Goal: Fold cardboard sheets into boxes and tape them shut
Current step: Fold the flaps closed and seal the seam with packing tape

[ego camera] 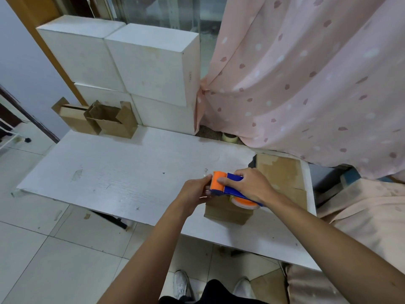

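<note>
The fingers (240, 172) of the right hand (251, 185) were wrapped round the blue handle of the tape dispenser (230, 187), thumb laid on its orange head. The left hand (194, 190) had its fingers (206, 179) curled about that head's toothed front end. We could not tell whether any tape lay between them. The dispenser rested on top of one small cardboard box (228, 213), which stood closed near the front edge of the table (98, 172).

Closest to us we counted two white shoes (182, 281) on a tiled floor (43, 249) of pale squares, and one shiny cushion (315, 286) at the lower right.

The table was a long white board, scuffed and marked with grey smudges. Just beyond the right hand lay flat cardboard sheets (282, 172) in a low pile at the table's right end; how many, we could not tell.

Past the far edge we saw one roll of tape (230, 137) standing on a darker ledge at the foot of the curtain (306, 84). At the far left corner stood open brown boxes (111, 122) with their flaps up, two that we could make out, side by side and touching.

Behind these rose four white boxes (151, 62), stacked two on two against the back wall. The curtain, pink with darker and paler spots, hung in folds over the right side of the room, and a strip of window (166, 12) showed above the stack.
</note>
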